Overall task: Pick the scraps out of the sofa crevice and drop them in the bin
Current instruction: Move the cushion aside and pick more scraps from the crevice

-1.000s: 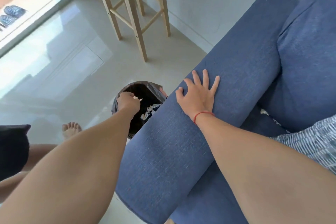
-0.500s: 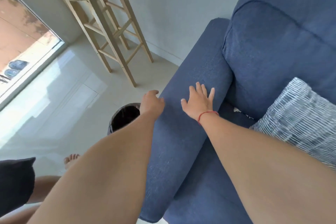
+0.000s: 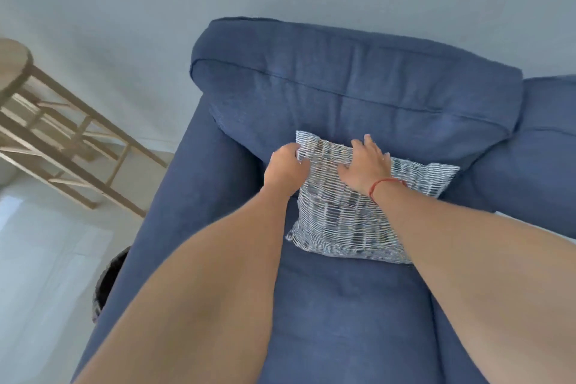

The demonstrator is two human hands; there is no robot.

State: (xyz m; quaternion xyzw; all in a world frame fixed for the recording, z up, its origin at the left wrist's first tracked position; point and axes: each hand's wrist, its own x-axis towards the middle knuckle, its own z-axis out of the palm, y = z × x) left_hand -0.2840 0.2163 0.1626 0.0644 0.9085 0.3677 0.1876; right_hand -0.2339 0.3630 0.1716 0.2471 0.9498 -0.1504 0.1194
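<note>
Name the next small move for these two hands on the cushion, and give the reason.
Probably lift the patterned cushion away from the back cushion and set it aside on the seat. The left hand grips its top corner and the right hand lies flat on its upper edge, and it covers the crevice where seat meets back, so no scraps show. The bin waits beside the armrest.

Blue fabric sofa (image 3: 343, 305) is being seen from above; dark bin (image 3: 104, 284) is sitting just left of its armrest, mostly hidden.

Blue sofa (image 3: 343, 315), patterned cushion (image 3: 336, 221) on its seat, apparently leaning against the backrest
</note>
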